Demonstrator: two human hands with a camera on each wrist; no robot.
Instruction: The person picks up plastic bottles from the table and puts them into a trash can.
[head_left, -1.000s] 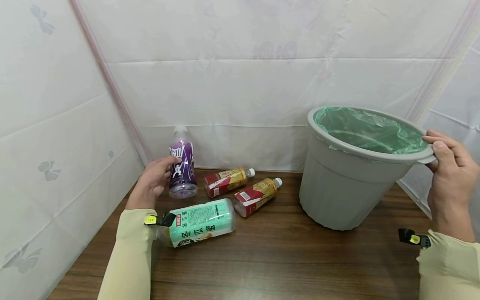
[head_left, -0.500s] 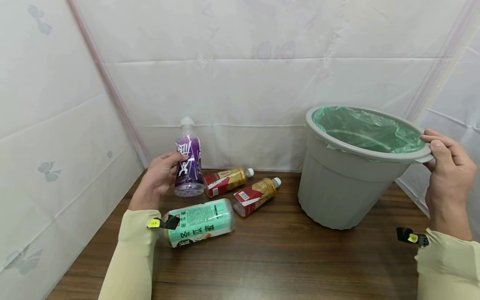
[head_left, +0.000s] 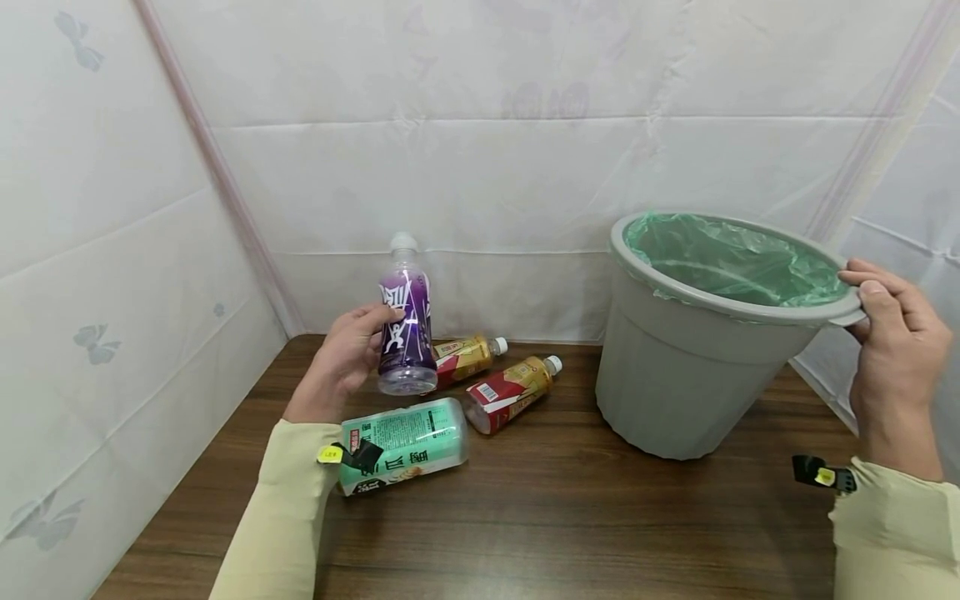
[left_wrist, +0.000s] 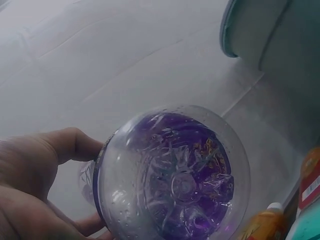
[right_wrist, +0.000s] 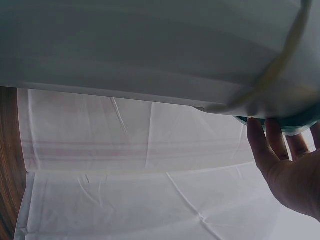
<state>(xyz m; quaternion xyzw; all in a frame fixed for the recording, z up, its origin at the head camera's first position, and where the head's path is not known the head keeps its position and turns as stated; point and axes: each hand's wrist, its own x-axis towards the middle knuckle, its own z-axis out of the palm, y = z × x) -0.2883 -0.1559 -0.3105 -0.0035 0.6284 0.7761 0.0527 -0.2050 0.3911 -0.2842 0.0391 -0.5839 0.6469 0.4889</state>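
My left hand (head_left: 347, 360) grips a purple-labelled plastic bottle (head_left: 405, 329) with a white cap, nearly upright and in front of one of the red-and-gold bottles. In the left wrist view the clear base of the purple bottle (left_wrist: 185, 185) faces the camera, thumb and fingers at its side. On the right, my right hand (head_left: 900, 350) holds the rim of a grey bin (head_left: 675, 375), thumb on top and fingers curled over the edge. A thin green bag (head_left: 675, 237) lines the bin. The right wrist view shows the fingers (right_wrist: 260, 142) at the bin's rim.
Two red-and-gold bottles lie on the brown table (head_left: 570, 517), a rear one (head_left: 467, 358) partly covered and a front one (head_left: 513, 393). A large green-labelled bottle (head_left: 408, 446) lies nearer, partly behind the left wrist strap. White sheeting (head_left: 487, 183) surrounds the table.
My left hand has carried the purple bottle to the right and slightly up, so it now covers part of the rear red-and-gold bottle. The right hand stays on the bin's rim.
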